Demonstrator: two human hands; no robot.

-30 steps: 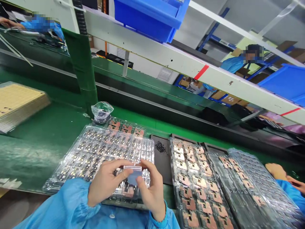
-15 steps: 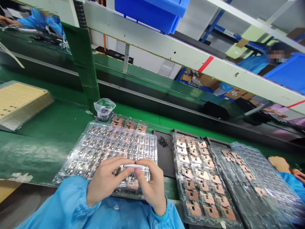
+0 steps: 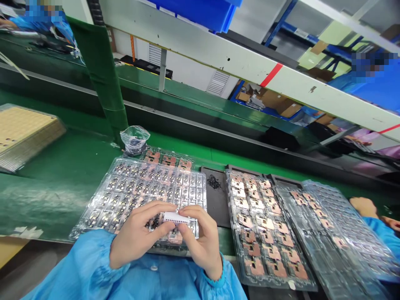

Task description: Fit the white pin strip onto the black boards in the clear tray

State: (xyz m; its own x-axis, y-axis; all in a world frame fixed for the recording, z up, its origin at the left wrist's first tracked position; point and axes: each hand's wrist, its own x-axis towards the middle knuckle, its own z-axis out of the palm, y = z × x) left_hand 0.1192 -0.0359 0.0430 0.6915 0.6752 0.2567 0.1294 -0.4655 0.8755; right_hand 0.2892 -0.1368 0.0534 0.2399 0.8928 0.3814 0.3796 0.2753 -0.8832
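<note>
Between the fingertips of both hands is a small white strip [image 3: 176, 218] with a row of dark dots along its near edge. My left hand [image 3: 142, 231] pinches its left end, and my right hand [image 3: 201, 237] pinches its right end. Under and beyond the hands lies a clear plastic tray [image 3: 108, 183] filled with small metallic parts in rows. Farther back, copper-coloured parts [image 3: 168, 160] sit in another clear tray. To the right, a clear tray of copper-coloured pieces [image 3: 256, 266] rests on the bench.
A black tray [image 3: 217, 204] holds a small dark pile. Beside the left post stands a plastic bag [image 3: 135, 139]. Stacked yellowish sheets [image 3: 28, 125] lie far left. More clear trays [image 3: 353, 221] and a co-worker's hand [image 3: 364, 207] are at right. A white shelf beam [image 3: 200, 50] crosses above.
The white strip has tilted, showing more of its upper face. My right hand has shifted slightly right, and the camera view has moved a little.
</note>
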